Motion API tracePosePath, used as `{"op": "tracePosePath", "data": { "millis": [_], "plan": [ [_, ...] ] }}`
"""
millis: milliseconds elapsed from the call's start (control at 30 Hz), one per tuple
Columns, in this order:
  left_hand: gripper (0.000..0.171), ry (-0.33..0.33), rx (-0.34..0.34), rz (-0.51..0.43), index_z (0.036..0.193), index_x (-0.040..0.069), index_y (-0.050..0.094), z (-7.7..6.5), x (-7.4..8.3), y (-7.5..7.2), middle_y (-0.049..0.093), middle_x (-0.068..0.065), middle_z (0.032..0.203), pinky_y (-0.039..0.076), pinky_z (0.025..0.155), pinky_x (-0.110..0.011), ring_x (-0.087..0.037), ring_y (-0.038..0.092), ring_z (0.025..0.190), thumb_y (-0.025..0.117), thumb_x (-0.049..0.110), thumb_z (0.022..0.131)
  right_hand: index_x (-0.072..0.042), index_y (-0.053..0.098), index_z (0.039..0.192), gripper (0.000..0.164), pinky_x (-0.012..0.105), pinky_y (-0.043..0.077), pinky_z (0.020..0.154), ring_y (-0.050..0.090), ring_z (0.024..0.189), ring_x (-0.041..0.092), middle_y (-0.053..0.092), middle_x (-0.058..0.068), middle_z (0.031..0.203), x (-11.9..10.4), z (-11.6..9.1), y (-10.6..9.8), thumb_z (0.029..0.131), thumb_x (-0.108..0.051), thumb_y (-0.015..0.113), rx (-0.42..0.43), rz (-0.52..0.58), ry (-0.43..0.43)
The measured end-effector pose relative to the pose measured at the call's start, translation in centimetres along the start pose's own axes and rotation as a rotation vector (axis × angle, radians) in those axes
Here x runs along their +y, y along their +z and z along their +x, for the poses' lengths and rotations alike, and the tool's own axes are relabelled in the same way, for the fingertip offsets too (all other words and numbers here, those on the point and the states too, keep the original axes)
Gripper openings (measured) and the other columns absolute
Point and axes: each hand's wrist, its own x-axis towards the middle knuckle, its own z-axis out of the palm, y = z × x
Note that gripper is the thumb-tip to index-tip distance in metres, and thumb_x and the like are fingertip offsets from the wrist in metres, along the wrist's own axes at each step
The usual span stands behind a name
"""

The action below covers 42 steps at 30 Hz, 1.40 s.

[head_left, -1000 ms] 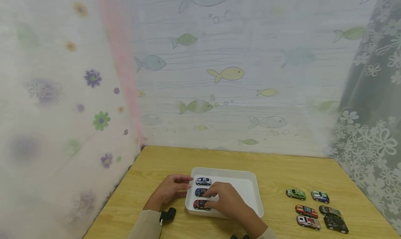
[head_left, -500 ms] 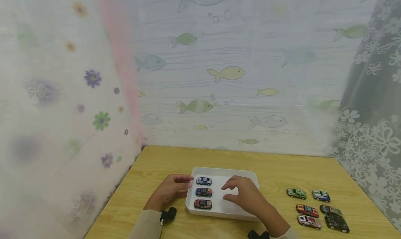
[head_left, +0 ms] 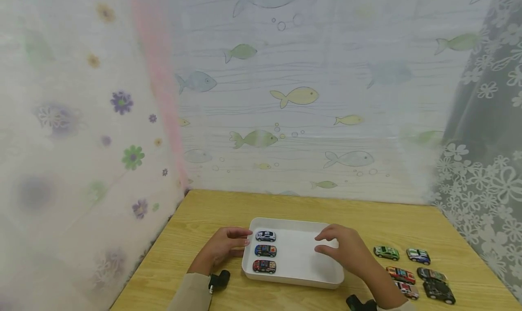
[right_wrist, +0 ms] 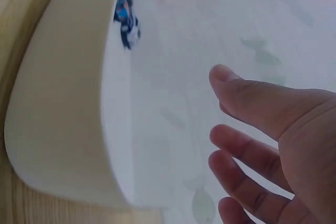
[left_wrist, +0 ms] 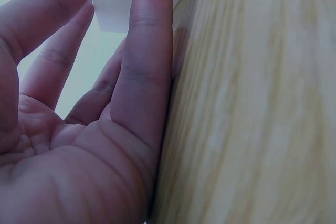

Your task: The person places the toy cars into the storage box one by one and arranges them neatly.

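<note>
A white tray (head_left: 302, 261) lies on the wooden table. Along its left side sit three toy cars: a white and black car (head_left: 266, 236) at the back, a blue car (head_left: 265, 250) in the middle and a red car (head_left: 264, 266) at the front. My left hand (head_left: 226, 246) rests at the tray's left wall; in the left wrist view its fingers (left_wrist: 144, 51) extend straight up to the tray. Over the tray's right side hovers my right hand (head_left: 346, 250), thumb and fingers apart, nothing between them. The right wrist view shows the same gap beside the tray wall (right_wrist: 58, 98).
Several more toy cars stand on the table to the right, among them a green car (head_left: 386, 252), a white and blue car (head_left: 418, 256), an orange-red car (head_left: 401, 274) and a black car (head_left: 438, 291). My right forearm partly covers a white and red car (head_left: 408, 290).
My right hand has let go of the red car and moved right across the tray, its fingers parted. The left hand and the three cars in the tray have stayed in place.
</note>
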Motion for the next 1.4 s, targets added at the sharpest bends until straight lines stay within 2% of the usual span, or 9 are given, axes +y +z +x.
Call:
{"op": "tracePosePath", "data": {
  "millis": [433, 700, 833, 1000, 1233, 1400],
  "plan": [
    [0.039, 0.013, -0.016, 0.0, 0.125, 0.001, 0.061, 0.1, -0.2, -0.1, 0.058, -0.015, 0.127, 0.057, 0.083, -0.042, -0.025, 0.062, 0.107, 0.068, 0.01, 0.088, -0.032, 0.073, 0.098, 0.024, 0.04, 0.055, 0.074, 0.065, 0.093, 0.014, 0.065, -0.014, 0.105, 3.8, -1.5, -2.7, 0.075, -0.032, 0.08, 0.046, -0.061, 0.021],
    [0.04, 0.012, -0.013, -0.001, 0.125, 0.002, 0.061, 0.2, -0.3, -0.1, 0.058, -0.015, 0.127, 0.057, 0.084, -0.042, -0.025, 0.062, 0.107, 0.069, 0.011, 0.087, -0.031, 0.072, 0.103, 0.028, 0.043, 0.056, 0.073, 0.065, 0.096, 0.022, 0.066, -0.006, 0.11, 6.7, -2.1, -4.4, 0.076, -0.039, 0.078, 0.049, -0.101, 0.115],
    [0.04, 0.009, -0.002, -0.003, 0.124, 0.002, 0.061, 0.2, -0.2, -0.1, 0.058, -0.015, 0.128, 0.057, 0.083, -0.042, -0.025, 0.062, 0.107, 0.07, 0.01, 0.086, -0.026, 0.072, 0.107, 0.037, 0.046, 0.055, 0.074, 0.064, 0.098, 0.026, 0.066, 0.001, 0.114, 8.0, -2.4, -5.0, 0.076, -0.048, 0.075, 0.022, -0.133, 0.164],
    [0.039, 0.007, -0.008, 0.008, 0.125, 0.002, 0.061, 0.1, -0.3, 0.0, 0.058, -0.015, 0.127, 0.057, 0.083, -0.042, -0.026, 0.063, 0.107, 0.069, 0.011, 0.087, -0.019, 0.071, 0.112, 0.043, 0.052, 0.053, 0.077, 0.06, 0.104, 0.036, 0.063, 0.009, 0.12, 9.3, -2.9, -5.6, 0.078, -0.045, 0.074, -0.032, -0.132, 0.232],
    [0.04, -0.002, -0.008, 0.001, 0.125, 0.002, 0.061, 0.1, -0.1, 0.0, 0.057, -0.016, 0.128, 0.057, 0.083, -0.042, -0.026, 0.063, 0.106, 0.069, 0.012, 0.088, -0.015, 0.069, 0.115, 0.049, 0.05, 0.054, 0.073, 0.06, 0.105, 0.04, 0.061, 0.018, 0.123, 11.0, -3.8, -6.3, 0.078, -0.047, 0.074, -0.082, -0.143, 0.306],
    [0.04, -0.013, -0.006, 0.009, 0.125, 0.003, 0.061, 0.0, 0.0, 0.0, 0.058, -0.016, 0.128, 0.057, 0.083, -0.042, -0.026, 0.063, 0.106, 0.069, 0.012, 0.088, -0.013, 0.068, 0.117, 0.054, 0.049, 0.054, 0.07, 0.059, 0.104, 0.04, 0.058, 0.022, 0.125, 11.2, -4.2, -7.0, 0.078, -0.049, 0.073, -0.128, -0.125, 0.34]
  ]
}}
